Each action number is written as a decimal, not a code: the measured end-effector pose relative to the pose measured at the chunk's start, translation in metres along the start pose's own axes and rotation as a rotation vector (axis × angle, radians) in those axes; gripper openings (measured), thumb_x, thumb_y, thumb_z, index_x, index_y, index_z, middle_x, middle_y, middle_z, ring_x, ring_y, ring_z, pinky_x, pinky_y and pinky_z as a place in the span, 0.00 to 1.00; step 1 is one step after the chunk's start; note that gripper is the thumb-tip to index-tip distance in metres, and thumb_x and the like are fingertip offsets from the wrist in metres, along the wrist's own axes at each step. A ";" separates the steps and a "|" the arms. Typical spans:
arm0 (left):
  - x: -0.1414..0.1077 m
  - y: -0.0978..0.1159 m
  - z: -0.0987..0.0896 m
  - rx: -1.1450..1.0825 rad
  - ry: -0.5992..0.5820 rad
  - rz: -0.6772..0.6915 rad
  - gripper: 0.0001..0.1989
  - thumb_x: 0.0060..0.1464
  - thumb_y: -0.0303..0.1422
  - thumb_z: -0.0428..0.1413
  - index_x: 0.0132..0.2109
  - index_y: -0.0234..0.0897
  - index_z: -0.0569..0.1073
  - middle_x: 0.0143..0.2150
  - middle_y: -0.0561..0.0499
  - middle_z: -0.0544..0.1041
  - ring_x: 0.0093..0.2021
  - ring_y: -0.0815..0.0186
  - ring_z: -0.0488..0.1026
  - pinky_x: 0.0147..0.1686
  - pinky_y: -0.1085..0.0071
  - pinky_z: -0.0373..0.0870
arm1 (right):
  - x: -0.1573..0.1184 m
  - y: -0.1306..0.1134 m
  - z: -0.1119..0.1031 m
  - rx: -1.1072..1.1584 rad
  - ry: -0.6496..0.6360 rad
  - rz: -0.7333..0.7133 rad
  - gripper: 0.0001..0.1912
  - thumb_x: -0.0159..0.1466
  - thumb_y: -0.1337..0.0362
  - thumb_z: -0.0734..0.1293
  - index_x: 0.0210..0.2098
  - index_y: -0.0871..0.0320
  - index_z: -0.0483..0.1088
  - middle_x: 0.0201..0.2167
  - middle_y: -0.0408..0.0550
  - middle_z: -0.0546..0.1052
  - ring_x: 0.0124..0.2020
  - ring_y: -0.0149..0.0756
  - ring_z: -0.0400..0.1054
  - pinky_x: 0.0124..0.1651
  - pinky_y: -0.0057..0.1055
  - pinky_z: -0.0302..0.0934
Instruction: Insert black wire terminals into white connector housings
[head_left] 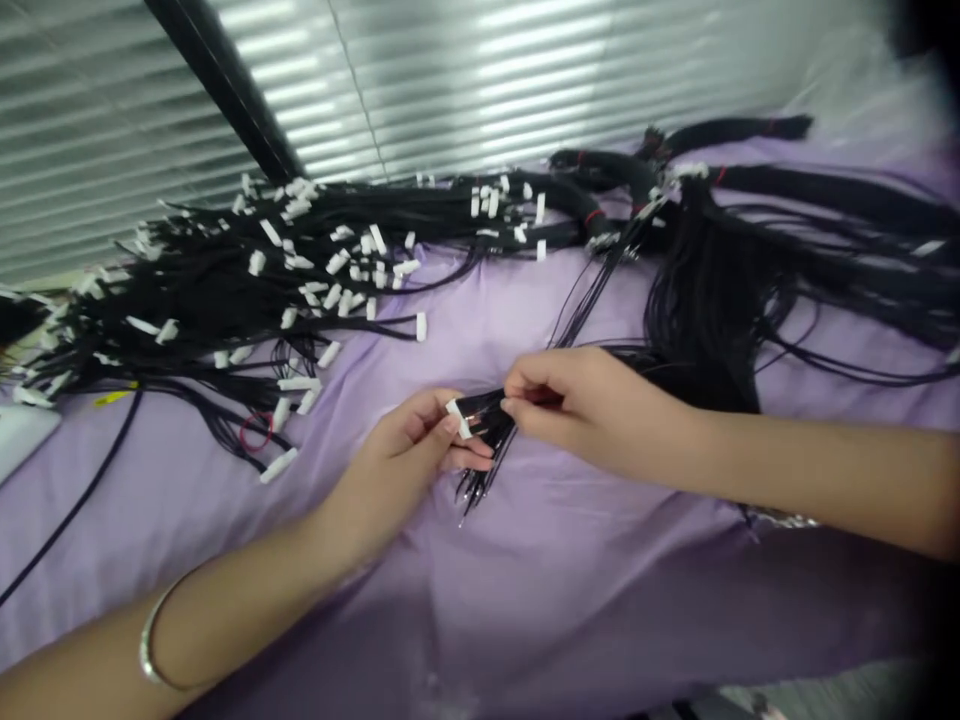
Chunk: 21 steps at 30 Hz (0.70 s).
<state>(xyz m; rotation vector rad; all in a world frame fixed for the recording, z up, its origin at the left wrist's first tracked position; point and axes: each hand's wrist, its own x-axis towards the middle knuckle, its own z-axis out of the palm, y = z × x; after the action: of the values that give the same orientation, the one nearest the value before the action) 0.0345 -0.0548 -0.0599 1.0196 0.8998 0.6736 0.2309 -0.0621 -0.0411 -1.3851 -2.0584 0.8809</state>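
Note:
My left hand (420,430) pinches a small white connector (459,419) between thumb and fingers. Black wires (484,405) run out of the connector toward the right. My right hand (559,395) has its thumb and forefinger pressed together on a black wire close to the connector. Below and between the hands hangs a bunch of loose black wires with shiny metal ends (472,490), passing by the left fingers. Whether the right fingers hold one wire or more is hidden.
Black cables with white connectors (337,270) lie heaped along the back left. Thick black wire bundles tied with red (795,185) lie at the back right. A purple cloth (480,310) covers the surface, with window blinds (450,80) behind. A white object (26,435) sits at far left.

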 end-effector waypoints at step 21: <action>0.002 0.001 -0.007 0.042 -0.050 -0.101 0.05 0.59 0.31 0.55 0.40 0.35 0.74 0.32 0.52 0.75 0.33 0.72 0.73 0.34 0.80 0.75 | 0.007 0.004 -0.002 -0.034 0.014 -0.013 0.07 0.57 0.69 0.64 0.22 0.59 0.66 0.18 0.36 0.69 0.20 0.22 0.59 0.23 0.23 0.51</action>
<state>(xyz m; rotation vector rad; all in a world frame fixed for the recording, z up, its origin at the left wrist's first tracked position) 0.0287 -0.0501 -0.0613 1.0176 0.9183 0.5439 0.2323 -0.0541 -0.0427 -1.3906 -2.0781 0.8318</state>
